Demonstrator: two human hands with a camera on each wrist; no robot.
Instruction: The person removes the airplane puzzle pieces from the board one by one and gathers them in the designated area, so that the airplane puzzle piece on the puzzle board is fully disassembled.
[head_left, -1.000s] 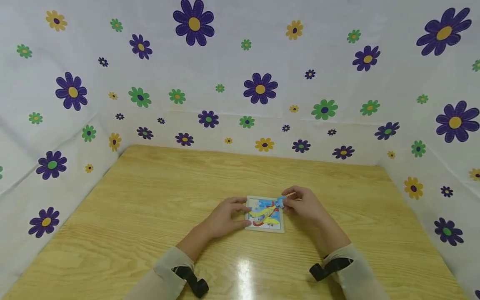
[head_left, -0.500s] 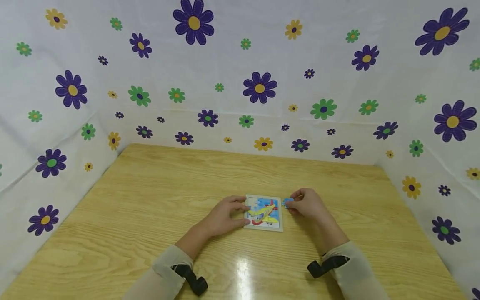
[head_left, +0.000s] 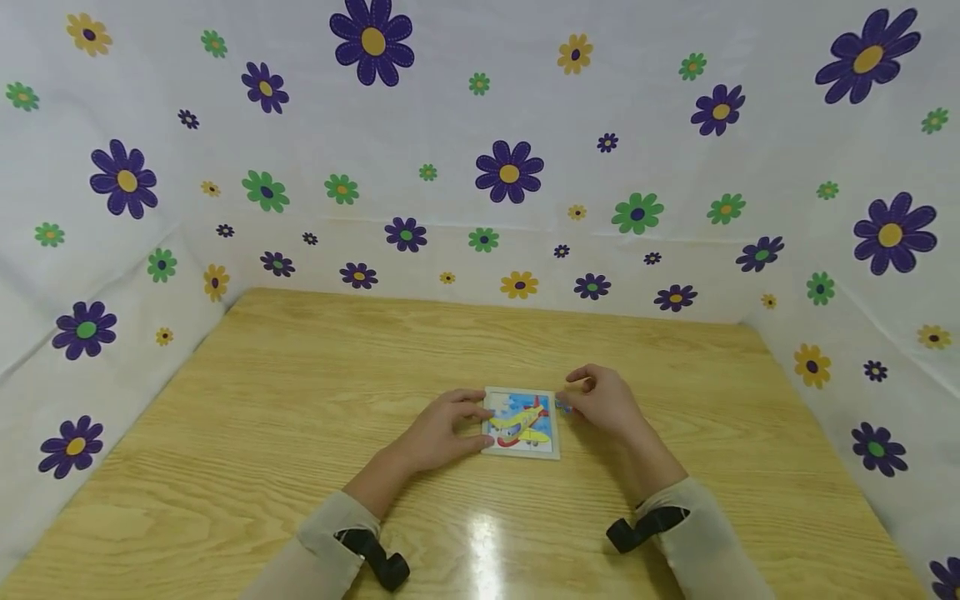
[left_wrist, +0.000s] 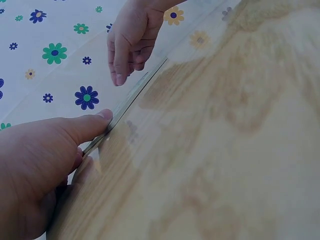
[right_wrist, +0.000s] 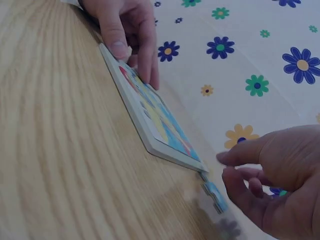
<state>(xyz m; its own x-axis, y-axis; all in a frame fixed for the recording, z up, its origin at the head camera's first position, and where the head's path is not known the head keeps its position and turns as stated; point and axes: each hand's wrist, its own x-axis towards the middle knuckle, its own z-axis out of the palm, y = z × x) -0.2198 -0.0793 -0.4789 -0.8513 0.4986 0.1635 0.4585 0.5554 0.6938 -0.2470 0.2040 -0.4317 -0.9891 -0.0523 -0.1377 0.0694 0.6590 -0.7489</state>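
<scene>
A small square jigsaw puzzle (head_left: 522, 427) in a pale frame shows a yellow and red airplane on blue sky. It lies flat on the table. My left hand (head_left: 442, 432) holds its left side, thumb at the near corner and fingers along the side toward the far corner. Just off the right side of the frame lies a blue jigsaw piece (right_wrist: 215, 196), partly covered by my right hand (head_left: 606, 402) in the head view. In the right wrist view, the thumb and fingers of that hand are beside the piece, with a narrow gap between the fingertips.
The wooden table (head_left: 337, 358) has a glare spot near its front. White cloth (head_left: 442, 117) printed with flowers stands along the back and both sides. Black wrist cameras (head_left: 648, 529) are strapped over both sleeves.
My right hand has carried the blue jigsaw piece from the puzzle's far right corner to just right of the frame, and its fingers have come off it. The left hand keeps its place.
</scene>
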